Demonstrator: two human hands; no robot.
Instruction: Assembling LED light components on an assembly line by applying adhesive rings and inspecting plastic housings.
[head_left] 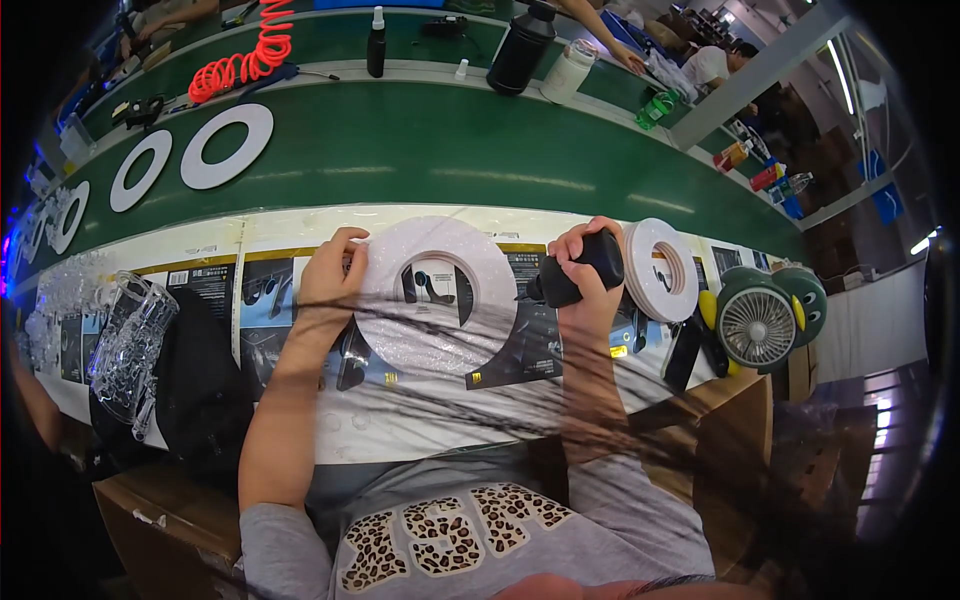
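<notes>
In front of me lies a large white ring [388, 330], flat like a foam disc with a round hole in its middle. My left hand [335, 270] is at its left edge, with the fingers bent and closed on the rim. My right hand [585, 285] is wrapped round a black bottle [600, 258], tilted with its narrow tip toward the ring's right edge. The tip appears apart from the ring. Just right of that hand sits a stack of white rings [682, 285]. Dark blurred strands cross the view over both forearms.
A small fan [757, 327] stands at the right, beside a black flat object [684, 352]. Clear plastic parts [125, 350] and black cloth [205, 375] lie left. Beyond, a green belt [400, 150] carries several flat white rings [228, 147]. Bottles [521, 48] and an orange coiled hose [245, 65] are farther back.
</notes>
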